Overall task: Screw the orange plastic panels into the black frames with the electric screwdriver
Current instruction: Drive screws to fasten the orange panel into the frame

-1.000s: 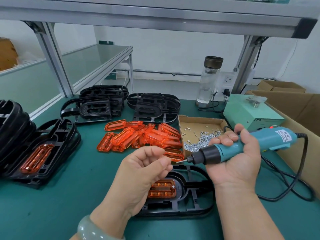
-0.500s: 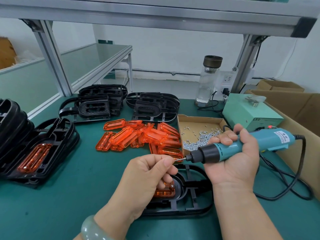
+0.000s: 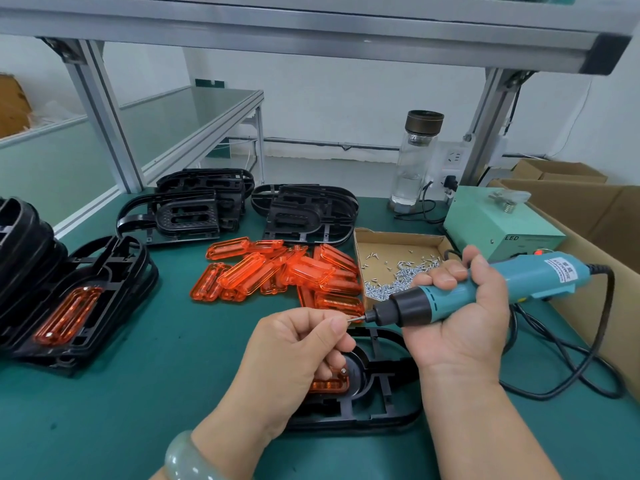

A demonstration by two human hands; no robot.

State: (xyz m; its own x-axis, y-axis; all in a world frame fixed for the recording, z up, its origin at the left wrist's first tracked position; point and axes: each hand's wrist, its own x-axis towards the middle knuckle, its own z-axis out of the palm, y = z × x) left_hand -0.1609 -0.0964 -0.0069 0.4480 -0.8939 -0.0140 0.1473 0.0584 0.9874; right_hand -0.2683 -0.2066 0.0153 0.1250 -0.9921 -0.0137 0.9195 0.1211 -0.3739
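My left hand (image 3: 294,355) pinches a screw (image 3: 352,319) at the tip of the electric screwdriver (image 3: 485,289); my right hand (image 3: 460,327) grips it level, pointing left. The orange panel (image 3: 329,384) in its black frame (image 3: 381,403) lies directly beneath

The teal electric screwdriver (image 3: 485,289), black at the nose, lies nearly level in the right hand (image 3: 460,327), its bit pointing left at a small silver screw (image 3: 351,319) pinched by the left hand (image 3: 294,351). Beneath both hands an oval black plastic frame (image 3: 381,407) lies flat on the worktop (image 3: 173,375), with a ribbed orange translucent panel (image 3: 329,384) seated in it. Loose orange panels (image 3: 277,271) are heaped further back, just in front of bare black frames (image 3: 304,213). At the left, a stack of black frames (image 3: 114,278) shows an orange panel fitted in the top one.
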